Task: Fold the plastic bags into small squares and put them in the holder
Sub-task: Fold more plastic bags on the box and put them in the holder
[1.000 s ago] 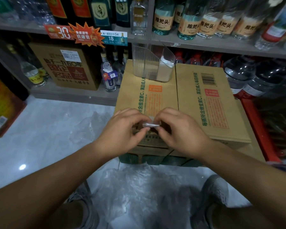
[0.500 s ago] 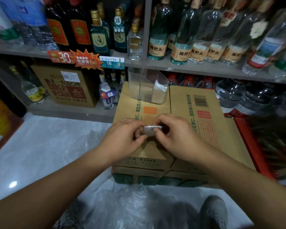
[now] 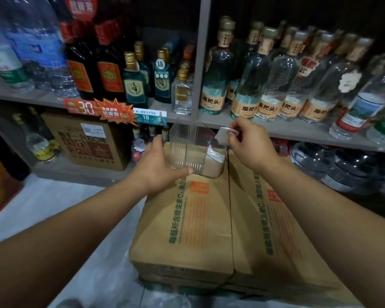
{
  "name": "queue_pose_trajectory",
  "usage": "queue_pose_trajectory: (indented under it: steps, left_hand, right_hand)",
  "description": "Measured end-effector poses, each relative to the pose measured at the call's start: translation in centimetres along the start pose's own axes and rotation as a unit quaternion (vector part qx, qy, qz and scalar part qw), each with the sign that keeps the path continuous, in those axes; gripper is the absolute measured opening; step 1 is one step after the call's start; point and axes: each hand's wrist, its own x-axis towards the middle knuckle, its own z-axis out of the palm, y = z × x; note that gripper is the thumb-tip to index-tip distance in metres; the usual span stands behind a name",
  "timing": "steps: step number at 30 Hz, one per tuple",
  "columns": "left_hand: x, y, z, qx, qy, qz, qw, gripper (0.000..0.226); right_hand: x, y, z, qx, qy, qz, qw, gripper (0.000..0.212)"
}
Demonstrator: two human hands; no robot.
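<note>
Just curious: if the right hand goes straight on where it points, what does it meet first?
Probably the clear plastic holder: the right hand, pinching a folded plastic square, points at its open top; depth unclear.

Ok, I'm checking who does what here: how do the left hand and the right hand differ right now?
The left hand is low, gripping the left end of the clear holder; the right hand is higher, above its right end. The left hand's thumb stretches along the holder's front; the right hand pinches a small folded bag. Both are bare and at the holder.
</note>
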Motion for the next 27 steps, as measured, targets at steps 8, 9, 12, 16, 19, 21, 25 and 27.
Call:
queue_pose_trajectory:
  steps: [8, 9, 12, 16, 19, 21, 25, 27]
  left_hand:
    - [1.6, -0.1, 1.7, -0.158, -0.009, -0.025, 0.987, 0.092]
    - [1.9, 0.1, 1.7, -0.17, -0.009, -0.024, 0.985, 0.095]
    - [2.3, 0.2, 2.0, -0.192, -0.005, -0.035, 0.981, 0.105]
    - [2.4, 0.4, 2.2, -0.175, -0.006, -0.036, 0.984, 0.101]
    - [2.3, 0.6, 2.3, -0.182, 0.003, -0.025, 0.983, 0.078]
    - [2.1, 0.7, 2.2, -0.175, 0.0, -0.025, 0.984, 0.072]
    - [1.8, 0.9, 2.2, -0.163, -0.004, -0.022, 0.986, 0.074]
    - [1.8, 0.9, 2.2, -0.162, -0.003, -0.022, 0.987, 0.074]
  right_hand:
    - [-1.2, 1.3, 3.0, -0.075, 0.003, -0.089, 0.993, 0.01]
    - [-1.4, 1.3, 3.1, -0.087, 0.001, -0.095, 0.992, 0.011]
    - [-1.6, 1.7, 3.6, -0.11, 0.001, -0.094, 0.989, 0.014]
    - [-1.1, 2.4, 3.8, -0.117, -0.043, -0.07, 0.99, 0.011]
    - [-0.1, 2.1, 3.3, -0.078, -0.093, -0.047, 0.991, 0.002]
    - [0.5, 1.8, 2.9, -0.045, -0.134, -0.017, 0.99, 0.004]
    - [0.8, 1.8, 2.6, -0.014, -0.196, 0.007, 0.98, 0.005]
    - [0.7, 1.8, 2.2, -0.01, -0.207, 0.01, 0.978, 0.002]
